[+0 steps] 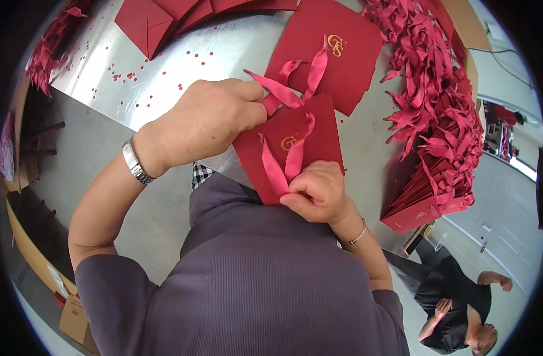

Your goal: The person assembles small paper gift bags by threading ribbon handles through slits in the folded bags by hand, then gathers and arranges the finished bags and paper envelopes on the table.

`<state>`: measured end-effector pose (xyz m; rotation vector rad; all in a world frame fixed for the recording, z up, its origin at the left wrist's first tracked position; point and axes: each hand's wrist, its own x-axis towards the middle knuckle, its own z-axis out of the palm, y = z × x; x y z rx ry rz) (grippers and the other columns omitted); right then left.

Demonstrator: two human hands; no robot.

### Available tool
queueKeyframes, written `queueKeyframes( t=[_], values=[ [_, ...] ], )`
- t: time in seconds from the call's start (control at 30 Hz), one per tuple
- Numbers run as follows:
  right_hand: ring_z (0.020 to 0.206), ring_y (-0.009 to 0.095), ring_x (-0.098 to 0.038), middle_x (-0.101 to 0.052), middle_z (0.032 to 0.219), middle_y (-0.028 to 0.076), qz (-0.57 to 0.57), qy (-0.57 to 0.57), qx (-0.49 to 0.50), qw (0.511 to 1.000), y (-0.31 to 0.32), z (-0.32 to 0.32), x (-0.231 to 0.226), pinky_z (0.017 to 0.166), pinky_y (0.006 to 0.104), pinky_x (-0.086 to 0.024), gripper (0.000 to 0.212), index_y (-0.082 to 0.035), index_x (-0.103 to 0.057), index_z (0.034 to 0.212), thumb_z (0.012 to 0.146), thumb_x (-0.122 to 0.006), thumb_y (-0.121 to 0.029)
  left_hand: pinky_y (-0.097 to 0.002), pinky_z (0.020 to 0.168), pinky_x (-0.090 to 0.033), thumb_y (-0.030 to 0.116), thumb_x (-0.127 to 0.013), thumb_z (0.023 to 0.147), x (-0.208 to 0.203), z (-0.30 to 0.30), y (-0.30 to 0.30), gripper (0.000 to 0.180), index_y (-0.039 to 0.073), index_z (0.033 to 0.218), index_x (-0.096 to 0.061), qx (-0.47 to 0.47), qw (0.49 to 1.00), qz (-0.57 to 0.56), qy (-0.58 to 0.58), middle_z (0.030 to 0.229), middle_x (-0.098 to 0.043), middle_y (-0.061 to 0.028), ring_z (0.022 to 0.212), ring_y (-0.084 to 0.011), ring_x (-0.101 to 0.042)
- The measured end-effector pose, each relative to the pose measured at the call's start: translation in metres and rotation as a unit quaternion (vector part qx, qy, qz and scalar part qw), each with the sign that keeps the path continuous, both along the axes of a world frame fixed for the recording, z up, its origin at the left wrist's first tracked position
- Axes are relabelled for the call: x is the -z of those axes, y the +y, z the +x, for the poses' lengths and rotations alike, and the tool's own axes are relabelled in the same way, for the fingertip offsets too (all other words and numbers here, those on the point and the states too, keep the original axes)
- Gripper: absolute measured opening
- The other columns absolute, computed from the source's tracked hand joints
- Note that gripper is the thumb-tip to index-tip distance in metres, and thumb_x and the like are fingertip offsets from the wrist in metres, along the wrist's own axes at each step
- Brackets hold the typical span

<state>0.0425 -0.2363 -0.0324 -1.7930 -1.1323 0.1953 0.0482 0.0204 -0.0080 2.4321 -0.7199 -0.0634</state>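
A small dark red paper gift bag (322, 130) with a gold print lies tilted in front of my body. A pink-red ribbon (294, 160) crosses its face, both tails pointing away from me. My right hand (320, 193) is closed at the near side of the bag, thumb and forefinger pinching the bend of this ribbon. At the bag's upper left edge, my left hand (209, 118) is closed with its fingers curled; the fingertips are hidden. A second ribbon (283, 92) sticks up along the far edge, right beside the left fingers.
Another red bag (331, 59) lies just beyond, on the metal table (176, 77). Flat red bags (165, 24) sit at the far left among scattered red paper dots (129, 76). To the right stands a dense row of ribboned bags (437, 160). A person in black (455, 296) is at lower right.
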Motion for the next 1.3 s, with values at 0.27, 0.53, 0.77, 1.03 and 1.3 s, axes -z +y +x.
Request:
queueKeyframes(
  t=[0.27, 0.53, 0.77, 1.03, 1.3],
  values=[
    [0.04, 0.016, -0.046, -0.046, 0.05, 0.0, -0.037, 0.027, 0.025, 0.999, 0.005, 0.001, -0.005, 0.041, 0.0284, -0.035, 0.028, -0.007, -0.064, 0.084, 0.067, -0.083, -0.016, -0.0317, 0.061, -0.047, -0.005, -0.064, 0.075, 0.015, 0.003, 0.019, 0.013, 0.0, 0.085, -0.058, -0.133, 0.97, -0.202, 0.021, 0.082, -0.056, -0.0121, 0.07, -0.0278, -0.059],
    [0.041, 0.008, -0.046, -0.044, 0.049, 0.0, -0.078, 0.053, 0.144, 0.985, 0.018, -0.009, -0.005, 0.041, 0.0249, -0.033, 0.023, -0.003, -0.059, 0.09, 0.073, -0.073, 0.003, -0.0321, 0.065, -0.048, -0.002, -0.064, 0.077, 0.02, 0.012, 0.013, 0.008, 0.0, 0.085, -0.062, -0.335, 0.917, -0.191, -0.104, 0.086, -0.062, -0.0124, 0.075, -0.0272, -0.061],
    [0.042, 0.007, -0.046, -0.048, 0.051, 0.0, 0.054, 0.119, 0.205, 0.97, 0.007, -0.012, 0.001, 0.042, 0.0229, -0.035, 0.015, -0.002, -0.058, 0.091, 0.08, -0.066, 0.002, -0.0226, 0.063, -0.048, -0.003, -0.061, 0.083, 0.018, 0.006, 0.011, 0.029, 0.005, 0.111, -0.065, -0.443, 0.844, -0.292, -0.079, 0.102, -0.062, -0.0061, 0.072, -0.01, -0.062],
    [0.05, 0.003, -0.044, -0.051, 0.057, -0.003, 0.061, 0.126, 0.174, 0.975, 0.001, -0.013, 0.001, 0.047, 0.0194, -0.035, 0.012, 0.0, -0.058, 0.092, 0.083, -0.063, 0.006, -0.0387, 0.065, -0.049, 0.006, -0.061, 0.081, 0.012, 0.021, -0.024, 0.013, 0.008, 0.092, -0.068, -0.144, 0.984, -0.097, -0.052, 0.087, -0.061, -0.0068, 0.078, -0.0281, -0.061],
    [0.046, 0.004, -0.045, -0.05, 0.055, -0.002, 0.078, 0.125, 0.179, 0.973, 0.002, -0.011, 0.001, 0.045, 0.0206, -0.036, 0.011, 0.0, -0.059, 0.091, 0.082, -0.064, 0.005, -0.0395, 0.065, -0.049, 0.009, -0.065, 0.079, 0.004, 0.047, -0.034, 0.009, 0.008, 0.088, -0.064, -0.051, 0.996, 0.06, -0.047, 0.086, -0.058, -0.006, 0.078, -0.0279, -0.061]
  ],
)
